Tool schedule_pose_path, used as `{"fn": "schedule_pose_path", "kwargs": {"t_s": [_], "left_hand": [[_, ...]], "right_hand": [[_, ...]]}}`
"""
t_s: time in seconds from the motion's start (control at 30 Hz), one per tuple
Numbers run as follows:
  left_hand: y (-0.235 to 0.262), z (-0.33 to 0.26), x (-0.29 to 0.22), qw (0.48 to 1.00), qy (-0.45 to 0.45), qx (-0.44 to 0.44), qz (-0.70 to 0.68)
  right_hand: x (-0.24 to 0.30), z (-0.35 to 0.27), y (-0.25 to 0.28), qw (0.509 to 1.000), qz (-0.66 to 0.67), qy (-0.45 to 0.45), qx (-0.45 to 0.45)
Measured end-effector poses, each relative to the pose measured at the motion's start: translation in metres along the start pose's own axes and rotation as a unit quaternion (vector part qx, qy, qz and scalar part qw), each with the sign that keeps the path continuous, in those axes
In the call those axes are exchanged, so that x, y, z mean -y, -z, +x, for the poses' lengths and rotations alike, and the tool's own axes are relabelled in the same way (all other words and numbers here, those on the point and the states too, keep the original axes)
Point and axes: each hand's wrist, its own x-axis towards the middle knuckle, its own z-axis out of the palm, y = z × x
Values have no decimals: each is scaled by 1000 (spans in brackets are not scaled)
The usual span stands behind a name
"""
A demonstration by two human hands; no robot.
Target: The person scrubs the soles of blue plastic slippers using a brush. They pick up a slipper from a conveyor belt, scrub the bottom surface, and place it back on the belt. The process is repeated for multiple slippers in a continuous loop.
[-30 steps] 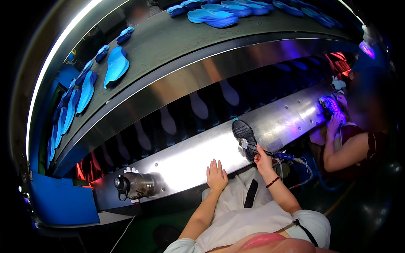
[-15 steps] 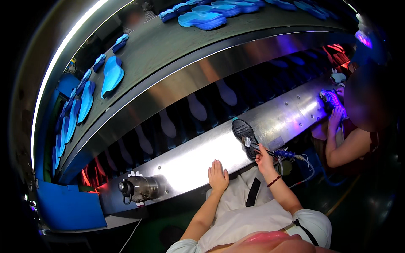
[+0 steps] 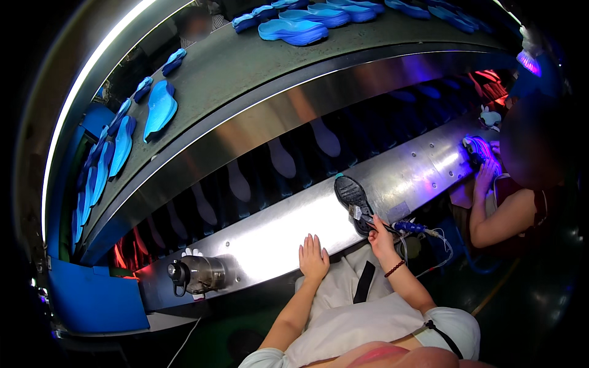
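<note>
A white light strip [image 3: 86,69] glows beside the grey-green conveyor [image 3: 233,80], above a dark floor [image 3: 521,319].

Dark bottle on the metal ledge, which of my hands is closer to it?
Left. Your left hand lies flat on the ledge, right of the bottle, apart from it. Your right hand is farther right, holding a brush-like tool at the black sole.

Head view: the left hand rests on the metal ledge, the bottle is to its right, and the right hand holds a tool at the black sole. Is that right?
Not quite: the head view shows the bottle to the left of the left hand, which rests on the metal ledge. The right hand does hold a tool at the black sole.
</note>
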Motion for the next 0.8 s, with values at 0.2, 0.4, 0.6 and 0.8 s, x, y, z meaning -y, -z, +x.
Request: {"fn": "schedule_pose_path", "kwargs": {"t_s": [0.2,0.4,0.6,0.8], "left_hand": [[-1,0,-2,1000,-5,-1,1],[-2,-1,1,1000,1,0,-16],[-2,1,0,1000,-14,7,27],[-3,-1,0,1000,-22,-5,0]], "right_hand": [[0,8,5,1000,6,0,4],[-2,9,6,1000,5,-8,-5],[-1,5,0,1000,-4,-12,-10],[3,6,0,1000,6,-15,21]]}}
